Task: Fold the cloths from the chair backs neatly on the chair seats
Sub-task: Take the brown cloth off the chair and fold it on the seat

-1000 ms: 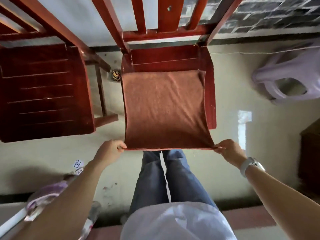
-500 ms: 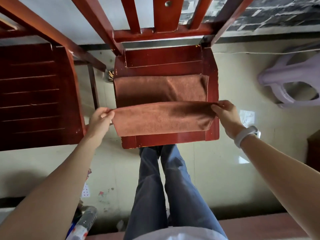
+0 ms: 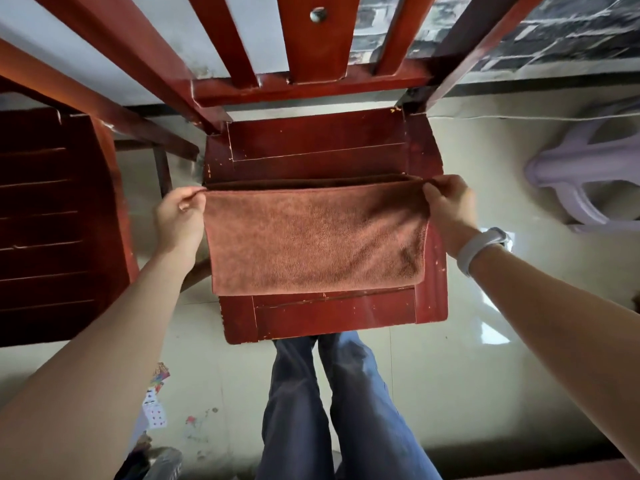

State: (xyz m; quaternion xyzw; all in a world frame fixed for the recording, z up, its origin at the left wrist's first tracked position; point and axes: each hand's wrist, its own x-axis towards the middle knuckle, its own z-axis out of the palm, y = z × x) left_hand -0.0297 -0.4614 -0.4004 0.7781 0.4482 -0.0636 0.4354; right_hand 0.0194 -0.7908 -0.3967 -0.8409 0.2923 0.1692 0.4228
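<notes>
Cloth [image 3: 313, 237], rust-brown terry, now lies doubled on the red wooden chair seat [image 3: 332, 315], its near edge carried up to the far one; left hand [image 3: 180, 216] and right hand [image 3: 448, 206] each pinch a far corner; first fold looks done.

Rust-brown cloth [image 3: 313, 237] on glossy red-brown chair seat [image 3: 332, 317]; pale lilac stool [image 3: 585, 181]; blue jeans [image 3: 332, 410].
</notes>
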